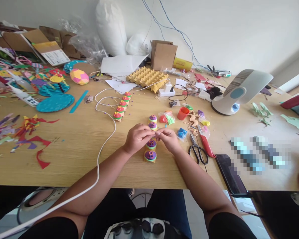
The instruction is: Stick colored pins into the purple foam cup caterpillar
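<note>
Both arms reach forward and converge at the middle. The left forearm (99,176) angles in from the lower left, the right forearm (196,179) from the lower right. The left hand (138,136) is knuckles-up with its fingers curled inward. The right hand (168,138) mirrors it, and the pinched fingertips (157,133) of both hands meet tip to tip.
</note>
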Demonstrator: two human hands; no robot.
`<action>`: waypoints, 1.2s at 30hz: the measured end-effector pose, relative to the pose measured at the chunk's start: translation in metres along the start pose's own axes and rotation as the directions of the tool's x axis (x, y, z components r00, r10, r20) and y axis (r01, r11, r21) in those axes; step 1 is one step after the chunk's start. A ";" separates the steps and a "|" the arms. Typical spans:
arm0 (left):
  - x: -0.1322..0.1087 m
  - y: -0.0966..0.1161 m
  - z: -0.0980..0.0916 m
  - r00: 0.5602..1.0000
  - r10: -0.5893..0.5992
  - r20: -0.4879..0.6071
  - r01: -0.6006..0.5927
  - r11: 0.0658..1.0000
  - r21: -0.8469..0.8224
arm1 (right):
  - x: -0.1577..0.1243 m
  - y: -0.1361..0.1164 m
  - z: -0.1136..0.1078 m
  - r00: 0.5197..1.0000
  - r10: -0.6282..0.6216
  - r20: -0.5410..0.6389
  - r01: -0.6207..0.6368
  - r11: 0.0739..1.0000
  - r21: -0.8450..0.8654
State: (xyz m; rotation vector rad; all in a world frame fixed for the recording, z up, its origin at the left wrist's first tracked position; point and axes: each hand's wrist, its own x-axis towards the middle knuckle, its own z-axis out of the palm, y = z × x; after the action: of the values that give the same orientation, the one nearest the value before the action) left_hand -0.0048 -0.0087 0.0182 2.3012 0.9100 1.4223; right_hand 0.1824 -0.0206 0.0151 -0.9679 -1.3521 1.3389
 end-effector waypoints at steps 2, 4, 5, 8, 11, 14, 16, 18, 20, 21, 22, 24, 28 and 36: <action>-0.001 0.003 0.001 0.999 -0.042 -0.007 0.041 0.998 -0.044 | 0.000 0.001 0.000 1.000 0.001 0.006 -0.001 1.000 0.010; -0.002 0.004 0.002 0.989 -0.144 -0.042 0.138 0.983 -0.118 | 0.000 0.003 0.000 1.000 0.007 -0.006 -0.007 1.000 0.027; -0.002 0.003 0.002 0.972 -0.220 -0.077 0.205 0.965 -0.165 | 0.000 0.004 -0.001 1.000 0.012 -0.016 -0.011 0.999 0.042; -0.001 -0.006 0.004 0.849 -0.481 -0.220 0.392 0.851 -0.350 | 0.001 0.006 -0.003 0.999 0.027 -0.044 -0.022 0.992 0.128; 0.000 -0.017 0.006 0.753 -0.614 -0.238 0.449 0.743 -0.497 | 0.002 0.006 -0.005 0.999 0.020 -0.041 -0.011 0.975 0.221; 0.001 -0.018 0.007 0.767 -0.625 -0.150 0.471 0.705 -0.530 | 0.002 0.005 -0.006 1.000 0.004 -0.012 -0.001 0.975 0.224; 0.000 -0.013 0.007 0.792 -0.607 -0.070 0.493 0.703 -0.514 | 0.001 0.004 -0.006 1.000 -0.001 0.000 0.001 0.982 0.189; -0.001 -0.007 0.006 0.815 -0.580 0.004 0.506 0.708 -0.493 | 0.001 0.003 -0.005 1.000 0.000 -0.003 0.001 0.983 0.185; -0.002 -0.003 0.006 0.832 -0.552 0.052 0.504 0.713 -0.488 | 0.001 0.003 -0.005 1.000 0.013 -0.008 -0.011 0.971 0.238; -0.002 -0.002 0.006 0.838 -0.542 0.069 0.501 0.712 -0.493 | 0.001 0.002 -0.005 1.000 0.026 -0.007 -0.023 0.961 0.275; -0.002 -0.002 0.006 0.841 -0.535 0.083 0.500 0.706 -0.502 | 0.001 0.002 -0.004 0.999 0.040 -0.004 -0.037 0.951 0.308; -0.003 -0.003 0.007 0.840 -0.532 0.107 0.501 0.684 -0.529 | 0.000 0.002 -0.004 0.997 0.070 0.019 -0.072 0.933 0.352; -0.004 -0.005 0.008 0.837 -0.532 0.130 0.505 0.659 -0.558 | -0.001 0.003 -0.004 0.991 0.093 0.099 -0.126 0.905 0.406; -0.001 0.002 0.005 0.866 -0.471 0.167 0.486 0.717 -0.500 | -0.001 0.004 -0.004 0.988 0.081 0.130 -0.135 0.865 0.483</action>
State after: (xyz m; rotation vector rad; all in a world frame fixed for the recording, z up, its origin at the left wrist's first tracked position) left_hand -0.0001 -0.0109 0.0160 1.5234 0.8805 1.2070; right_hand 0.1859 -0.0201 0.0112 -0.6334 -0.9621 1.7332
